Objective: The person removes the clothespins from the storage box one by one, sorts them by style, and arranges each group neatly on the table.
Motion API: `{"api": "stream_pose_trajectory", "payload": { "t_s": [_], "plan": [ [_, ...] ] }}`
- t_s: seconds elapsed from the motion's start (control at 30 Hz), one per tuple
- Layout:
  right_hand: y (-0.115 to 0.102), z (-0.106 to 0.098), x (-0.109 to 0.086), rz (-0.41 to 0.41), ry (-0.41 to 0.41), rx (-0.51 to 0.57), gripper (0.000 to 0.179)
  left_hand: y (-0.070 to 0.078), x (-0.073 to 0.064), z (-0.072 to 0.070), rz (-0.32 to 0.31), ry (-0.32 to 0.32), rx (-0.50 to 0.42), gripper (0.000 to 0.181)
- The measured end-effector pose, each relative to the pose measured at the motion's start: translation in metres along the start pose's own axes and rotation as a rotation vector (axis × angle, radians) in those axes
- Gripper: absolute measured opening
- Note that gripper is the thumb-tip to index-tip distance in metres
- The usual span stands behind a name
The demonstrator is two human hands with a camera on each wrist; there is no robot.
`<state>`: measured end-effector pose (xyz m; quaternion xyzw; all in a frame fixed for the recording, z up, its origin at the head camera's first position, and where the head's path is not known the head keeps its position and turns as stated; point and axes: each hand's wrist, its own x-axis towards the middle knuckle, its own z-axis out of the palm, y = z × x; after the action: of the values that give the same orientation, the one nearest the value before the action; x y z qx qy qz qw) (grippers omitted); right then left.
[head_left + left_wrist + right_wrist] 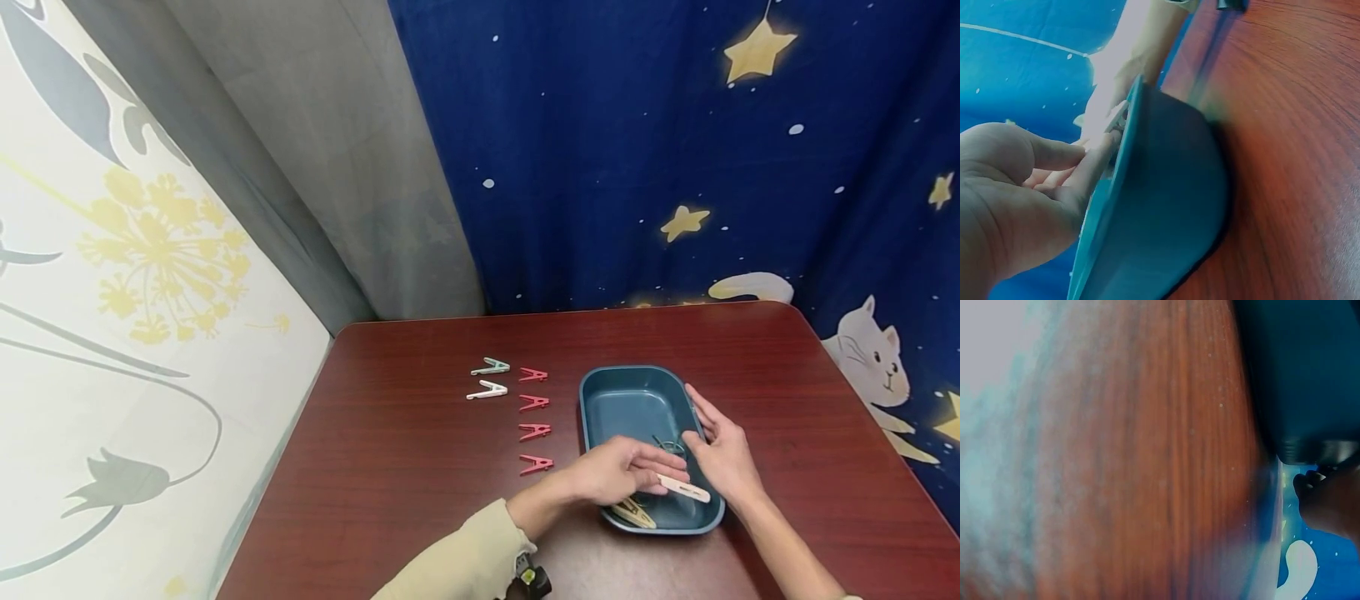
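Observation:
My left hand (626, 468) is over the near part of a blue tray (637, 377). Between its thumb and fingers it pinches a cream, slotted hair clip (686, 488). The right hand (723, 458) grips the tray's right wall, thumb at the rim and fingers along the outside. Inside the tray lie pale yellow hair clips (634, 513), partly hidden under the left hand, and a thin greenish item (671, 447) too small to tell. In the left wrist view, the tray's side (1172, 187) covers most of the clip.
Left of the tray, several red clothespins (535, 431) form a column on the dark red table (405, 467). Beside the upper ones lie a white clothespin (487, 390) and a mint clothespin (491, 367). A blue curtain (600, 167) hangs behind the table.

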<state>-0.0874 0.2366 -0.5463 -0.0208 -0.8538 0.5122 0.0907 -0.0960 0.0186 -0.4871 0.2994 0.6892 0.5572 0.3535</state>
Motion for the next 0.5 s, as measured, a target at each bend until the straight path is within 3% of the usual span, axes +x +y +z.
{"api": "stream_pose_trajectory", "payload": {
  "t_s": [0.1, 0.23, 0.37, 0.5],
  "plan": [
    [0.000, 0.000, 0.000, 0.011, -0.005, 0.008, 0.074, 0.002, -0.003, -0.007, -0.007, 0.029, -0.110, 0.037],
    [0.000, 0.000, 0.000, 0.017, -0.006, 0.021, 0.073, 0.004, -0.008, -0.019, 0.000, 0.078, -0.185, 0.037],
    [-0.001, 0.000, 0.000, 0.012, -0.001, 0.019, 0.073, 0.006, -0.013, -0.034, 0.036, 0.107, -0.303, 0.039],
    [-0.001, 0.000, 0.000, 0.004, 0.006, 0.005, 0.073, 0.007, -0.019, -0.049, 0.098, 0.178, -0.349, 0.040]
  ]
}}
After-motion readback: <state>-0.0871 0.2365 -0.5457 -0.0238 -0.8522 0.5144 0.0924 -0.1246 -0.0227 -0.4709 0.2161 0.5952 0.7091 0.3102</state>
